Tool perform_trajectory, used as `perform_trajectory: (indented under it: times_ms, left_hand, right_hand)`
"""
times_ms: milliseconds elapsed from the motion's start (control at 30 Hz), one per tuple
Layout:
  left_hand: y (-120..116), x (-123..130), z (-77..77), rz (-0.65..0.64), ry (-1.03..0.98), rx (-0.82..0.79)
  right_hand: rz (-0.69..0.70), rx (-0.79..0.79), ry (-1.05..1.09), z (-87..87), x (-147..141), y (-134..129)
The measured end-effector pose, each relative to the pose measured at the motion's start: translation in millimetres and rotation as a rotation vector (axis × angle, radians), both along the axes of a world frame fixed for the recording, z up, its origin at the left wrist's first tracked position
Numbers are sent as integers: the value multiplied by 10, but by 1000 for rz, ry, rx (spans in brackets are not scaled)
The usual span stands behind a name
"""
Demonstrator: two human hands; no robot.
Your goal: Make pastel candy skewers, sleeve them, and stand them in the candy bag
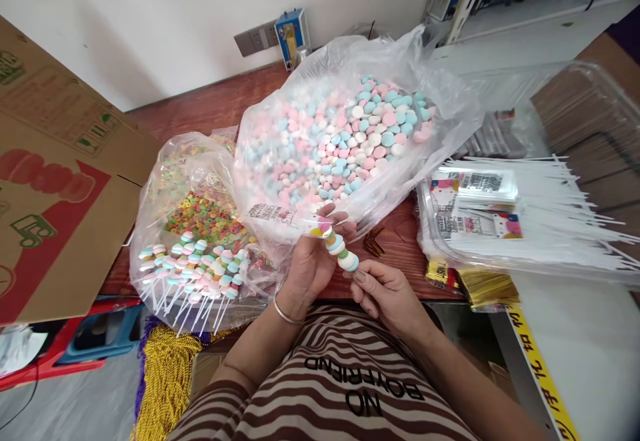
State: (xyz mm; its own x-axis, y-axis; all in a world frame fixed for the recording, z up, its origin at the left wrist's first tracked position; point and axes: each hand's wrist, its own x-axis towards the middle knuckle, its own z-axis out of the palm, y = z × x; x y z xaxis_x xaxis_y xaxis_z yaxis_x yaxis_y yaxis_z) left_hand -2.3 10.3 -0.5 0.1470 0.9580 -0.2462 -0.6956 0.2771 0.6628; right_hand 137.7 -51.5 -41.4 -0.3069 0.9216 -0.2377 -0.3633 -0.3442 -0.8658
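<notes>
Both hands meet at the table's near edge, the left hand [310, 264] and right hand [385, 291] on one candy skewer [336, 244]. Right behind them sits the big candy bag [345, 134]. To its left, a smaller bag [200, 214] with finished skewers [195, 268] in front. Far left, a cardboard box [55, 181]. On the right, a tray [590, 268] holding sticks [550, 208].

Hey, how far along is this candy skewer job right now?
Done: a pile of finished skewers lies left. In hand: the left hand and right hand hold a part-filled skewer. Left: a big bag of loose candies and many bare sticks.
</notes>
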Motion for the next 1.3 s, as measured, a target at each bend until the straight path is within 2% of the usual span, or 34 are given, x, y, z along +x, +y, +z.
perform_trajectory:
  times_ms: [100,200,267,333,400,467,500,567,667,767,833,933,1000,1067,1100,1167,1233,1300]
  left_hand:
    - [32,-109,-4,-112,37,99]
    - [83,-231,16,-185,38,228]
    - [126,-295,58,-134,18,306]
    - [170,-332,118,-23,3,360]
    - [205,-337,185,90,7,348]
    - [229,-307,241,150,2,259]
    - [237,-279,262,166,-11,192]
    - [247,-208,283,196,-48,46]
    - [250,-99,280,265,-66,-132]
    - [238,-39,276,285,-97,-218]
    - [224,-31,283,263,-129,-222]
    - [204,-40,281,243,-116,-187]
    - [193,-39,258,209,-97,-165]
    - [181,-27,217,152,-94,-129]
    - [174,-19,193,125,-92,-108]
    - [157,-4,146,88,-81,-67]
    - [139,0,108,50,-88,-38]
    - [127,-11,91,-4,-132,-31]
  right_hand:
    - [2,-134,202,-31,-5,13]
    - [20,-191,285,-33,2,24]
    - [41,-204,292,-33,8,24]
    - [72,-207,268,-37,9,14]
    - [107,-193,214,-39,4,-3]
    - [113,-135,112,-32,-2,-23]
    - [89,-69,26,-23,-3,-30]
    - [-31,163,-235,-3,3,-39]
    - [-297,681,-756,11,30,-32]
    - [-441,1139,-1116,-14,59,-9]
    - [-462,1300,-1218,-42,70,7]
    - [-470,1369,-1255,-75,70,19]
    - [-462,1345,-1220,-73,59,11]
    - [-422,1209,-1120,-43,39,-8]
    - [-379,1081,-1037,-18,28,-19]
    - [-244,726,-797,36,7,-37]
    - [-100,343,-459,79,-7,-42]
    - [-6,44,-110,99,-11,-30]
